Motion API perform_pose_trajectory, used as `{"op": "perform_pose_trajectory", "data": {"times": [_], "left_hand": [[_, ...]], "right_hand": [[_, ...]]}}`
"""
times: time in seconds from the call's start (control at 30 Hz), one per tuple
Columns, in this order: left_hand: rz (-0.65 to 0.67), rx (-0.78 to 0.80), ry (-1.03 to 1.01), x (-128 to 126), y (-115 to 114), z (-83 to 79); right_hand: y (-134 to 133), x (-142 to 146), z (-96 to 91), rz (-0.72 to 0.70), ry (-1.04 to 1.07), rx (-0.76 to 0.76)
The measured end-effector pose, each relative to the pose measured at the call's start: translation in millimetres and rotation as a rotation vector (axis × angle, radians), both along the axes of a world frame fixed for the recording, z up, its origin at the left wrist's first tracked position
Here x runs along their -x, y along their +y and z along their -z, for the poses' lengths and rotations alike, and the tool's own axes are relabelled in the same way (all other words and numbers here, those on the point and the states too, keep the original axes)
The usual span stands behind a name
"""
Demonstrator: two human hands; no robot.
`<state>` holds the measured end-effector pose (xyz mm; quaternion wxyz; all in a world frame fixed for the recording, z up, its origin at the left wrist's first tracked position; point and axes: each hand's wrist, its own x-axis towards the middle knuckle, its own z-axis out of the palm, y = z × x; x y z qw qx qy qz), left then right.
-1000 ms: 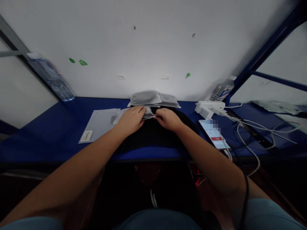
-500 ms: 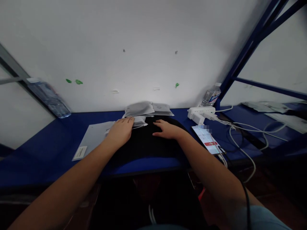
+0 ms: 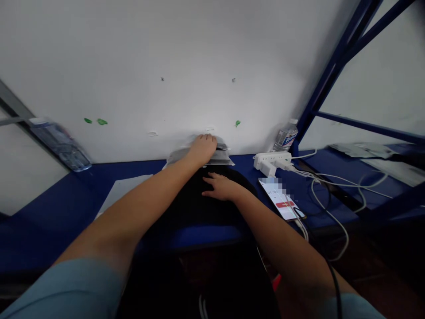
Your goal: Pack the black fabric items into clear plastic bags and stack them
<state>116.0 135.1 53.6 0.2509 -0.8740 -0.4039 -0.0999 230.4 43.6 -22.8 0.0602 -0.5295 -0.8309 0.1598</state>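
At the back of the desk, against the wall, my left hand (image 3: 203, 149) is closed over a frosted plastic pouch, its fingers curled down behind the pouch's upper edge. A stack of similar grey, translucent pouches (image 3: 226, 157) lies under and around that hand. My left forearm covers part of the stack. My right hand (image 3: 221, 187) lies with fingers spread on a dark, folded black cloth (image 3: 199, 208) in front of the pouches, holding nothing. Left of the cloth, a flat pale sheet or bag (image 3: 122, 188) is partly hidden by my left arm.
A white power strip (image 3: 272, 160) with plugs and cables stands right of the cloth. Before it lies a lit phone (image 3: 281, 199) with a cable attached. Plastic bottles lean at the left (image 3: 63, 146) and right (image 3: 286, 135). A blue metal frame (image 3: 332, 75) rises at the right.
My left hand has moved from the smaller pouch at the front left, back and right onto the stack by the wall. My right hand stays spread on the black cloth. The view has shifted slightly.
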Motion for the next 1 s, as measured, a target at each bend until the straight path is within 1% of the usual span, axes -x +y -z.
{"op": "perform_pose_trajectory", "data": {"times": [0.03,0.1,0.17,0.23,0.33,0.43,0.5,0.53,0.6,0.67,0.73,0.8,0.9,1.0], "left_hand": [[-0.022,0.036,-0.007,-6.7,8.5,6.3],[-0.026,0.062,-0.014,-15.5,19.6,19.9],[-0.015,0.072,-0.025,-19.2,25.3,31.6],[0.000,0.085,-0.032,-19.4,28.8,38.8],[0.031,0.121,-0.026,-16.1,33.5,39.8],[0.061,0.184,-0.019,-9.0,31.6,32.9],[0.092,0.209,-0.041,0.9,20.3,27.8],[0.119,0.206,-0.065,8.5,10.8,26.1],[0.202,0.198,-0.109,30.3,-14.9,26.4],[0.255,0.238,-0.131,59.8,-44.8,32.3],[0.280,0.348,-0.101,92.8,-71.9,43.2],[0.227,0.432,-0.116,123.2,-91.2,57.2],[0.123,0.509,-0.132,154.1,-104.3,79.2],[0.086,0.551,-0.108,166.1,-108.0,96.9]], "right_hand": [[0.1,0.1,-0.2,-0.003,0.000,-0.004],[0.0,0.9,-0.5,-0.003,-0.007,-0.010],[-0.1,2.2,-0.2,0.001,-0.011,-0.014],[0.1,3.3,0.6,0.003,0.004,-0.019],[0.2,3.3,1.3,-0.001,0.028,-0.007],[-2.0,1.2,-1.9,-0.007,0.027,0.045],[-5.2,-0.8,-6.3,-0.011,0.016,0.082],[-7.2,-1.9,-8.7,-0.012,0.011,0.100],[-10.9,-3.7,-12.4,-0.021,0.009,0.126],[-13.1,-5.1,-13.7,-0.037,0.021,0.126],[-13.1,-6.0,-12.4,-0.038,0.031,0.118],[-11.6,-6.4,-9.7,-0.023,0.031,0.124],[-10.0,-5.5,-6.3,-0.010,0.040,0.138],[-15.8,-2.8,-3.8,0.009,0.022,0.132]]}}
